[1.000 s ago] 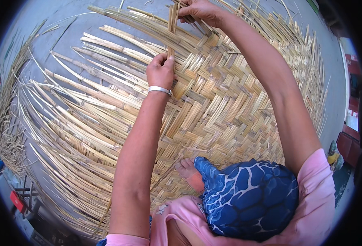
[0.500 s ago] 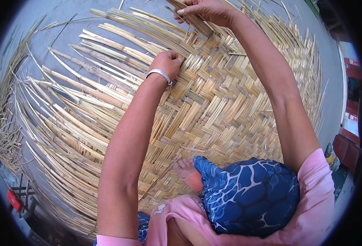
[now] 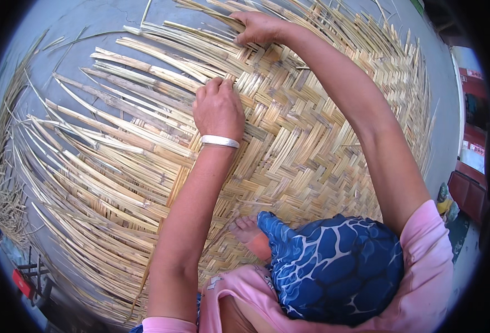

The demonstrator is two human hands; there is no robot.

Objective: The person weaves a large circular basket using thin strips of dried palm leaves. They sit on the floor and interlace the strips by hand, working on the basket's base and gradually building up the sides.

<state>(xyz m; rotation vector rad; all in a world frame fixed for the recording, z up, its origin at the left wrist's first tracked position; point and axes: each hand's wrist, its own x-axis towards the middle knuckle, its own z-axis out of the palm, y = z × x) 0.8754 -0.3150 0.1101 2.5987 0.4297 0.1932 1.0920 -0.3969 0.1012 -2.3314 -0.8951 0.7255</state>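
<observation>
A large mat of split reed strips (image 3: 289,144) in a herringbone weave spreads before me, pale yellow with brownish patches. My left hand (image 3: 220,111), wearing a silver bangle (image 3: 220,141), lies palm down where the weave meets the loose ends. Its fingers curl over the strips there, with their undersides hidden. Farther off, my right hand (image 3: 259,29) pinches a bunch of loose reed strips (image 3: 214,12) between thumb and fingers at the far edge. The unwoven ends fan out leftward.
My bare foot (image 3: 246,228) stands on the mat beside my knee in blue patterned cloth (image 3: 339,266). Grey floor (image 3: 106,33) shows beyond the strips. Dry straw (image 3: 6,205) lies at far left, near a red object (image 3: 23,283). Dark red items (image 3: 469,197) stand at right.
My right hand has lowered its bunch of strips from above the mat to the far edge. My left hand has shifted slightly nearer and turned palm down over the strips.
</observation>
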